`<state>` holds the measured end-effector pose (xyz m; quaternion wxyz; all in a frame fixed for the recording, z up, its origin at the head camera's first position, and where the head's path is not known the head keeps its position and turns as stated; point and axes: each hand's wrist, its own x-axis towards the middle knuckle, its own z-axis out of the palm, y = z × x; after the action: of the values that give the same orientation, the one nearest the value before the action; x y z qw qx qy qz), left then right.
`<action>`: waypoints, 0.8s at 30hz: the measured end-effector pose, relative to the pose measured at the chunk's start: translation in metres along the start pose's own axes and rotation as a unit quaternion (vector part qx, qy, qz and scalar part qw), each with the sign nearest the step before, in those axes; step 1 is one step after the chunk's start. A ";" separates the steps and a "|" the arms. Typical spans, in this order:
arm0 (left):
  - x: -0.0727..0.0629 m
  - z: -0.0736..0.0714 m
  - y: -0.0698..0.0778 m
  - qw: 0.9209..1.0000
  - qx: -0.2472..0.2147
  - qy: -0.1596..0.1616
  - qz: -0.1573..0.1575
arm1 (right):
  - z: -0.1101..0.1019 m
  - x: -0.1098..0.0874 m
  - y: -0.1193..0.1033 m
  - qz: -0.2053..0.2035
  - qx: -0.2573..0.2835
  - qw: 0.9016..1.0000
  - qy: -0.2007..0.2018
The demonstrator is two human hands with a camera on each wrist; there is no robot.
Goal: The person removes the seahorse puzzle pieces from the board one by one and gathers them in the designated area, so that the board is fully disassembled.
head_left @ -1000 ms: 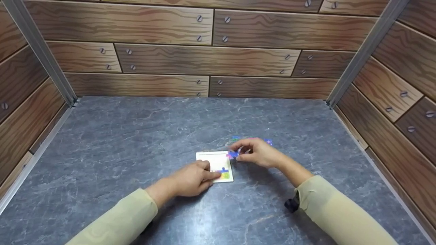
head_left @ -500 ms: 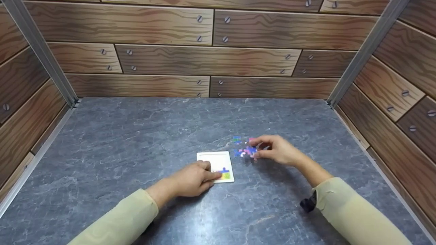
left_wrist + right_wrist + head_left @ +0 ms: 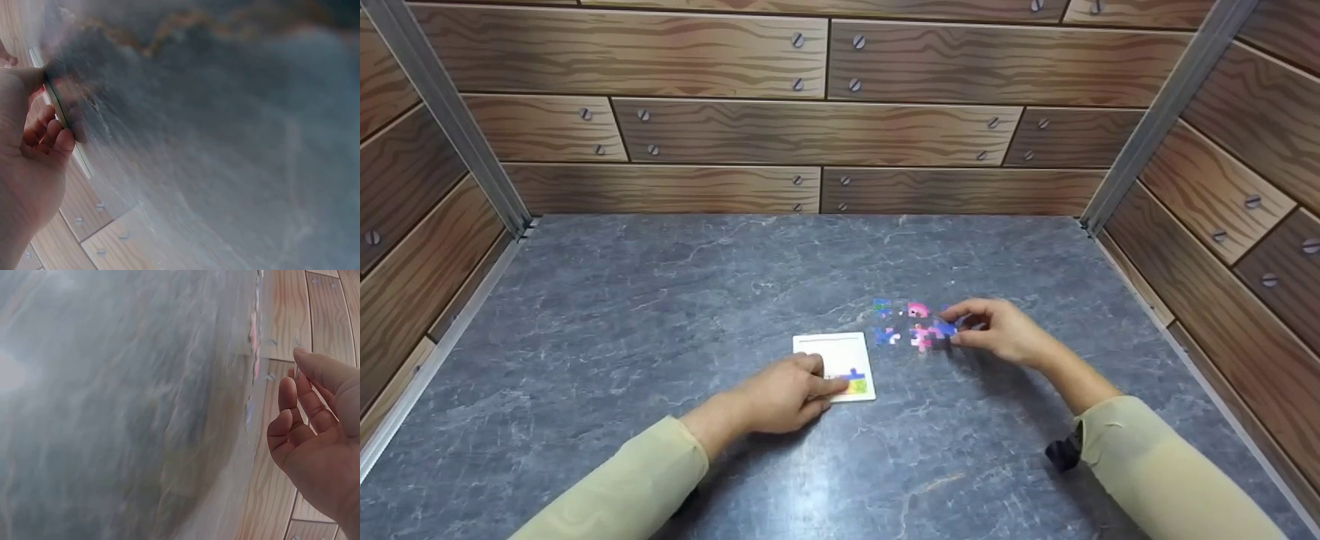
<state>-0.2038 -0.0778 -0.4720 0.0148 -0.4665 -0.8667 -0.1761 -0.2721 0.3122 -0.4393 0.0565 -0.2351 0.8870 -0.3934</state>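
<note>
In the head view my left hand [image 3: 784, 391] holds a white puzzle board [image 3: 840, 354] at its near left corner. Joined yellow-green and blue puzzle pieces [image 3: 856, 382] lie along the board's near edge, partly under that hand. To the board's right, my right hand [image 3: 1011, 334] pinches a blue puzzle piece [image 3: 945, 328] between thumb and fingers. The right wrist view catches this piece [image 3: 297, 370] edge-on, raised off the table. Just left of it lies a pink puzzle piece [image 3: 920, 337]. The left wrist view has my curled fingers [image 3: 63, 140] at the board's edge.
More loose pieces lie on the grey marbled table [image 3: 660, 300]: a blue-and-white piece [image 3: 886, 336], a green-and-blue piece [image 3: 882, 307] and a pink piece [image 3: 917, 309]. Wood-patterned walls [image 3: 720, 135] with metal corner posts enclose the back and sides.
My right hand has moved right, away from the board's upper right corner, carrying the blue puzzle piece past the loose pieces, which now show. My left hand stays on the board.
</note>
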 end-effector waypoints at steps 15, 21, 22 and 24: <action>0.000 0.000 0.000 1.000 0.000 0.000 -0.005 | -0.006 -0.012 0.021 0.011 -0.013 1.000 0.003; 0.000 -0.001 0.000 1.000 -0.006 -0.003 -0.012 | -0.004 -0.014 0.027 0.011 -0.029 0.999 -0.007; -0.001 -0.001 0.000 1.000 -0.006 -0.004 -0.014 | -0.004 -0.014 0.028 0.013 -0.030 0.999 -0.007; -0.001 -0.001 0.000 1.000 -0.006 -0.006 -0.018 | -0.003 -0.013 0.029 0.016 -0.031 0.999 -0.007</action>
<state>-0.2034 -0.0790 -0.4715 0.0037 -0.4522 -0.8739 -0.1786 -0.2719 0.3371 -0.4592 0.0618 -0.2254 0.9019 -0.3633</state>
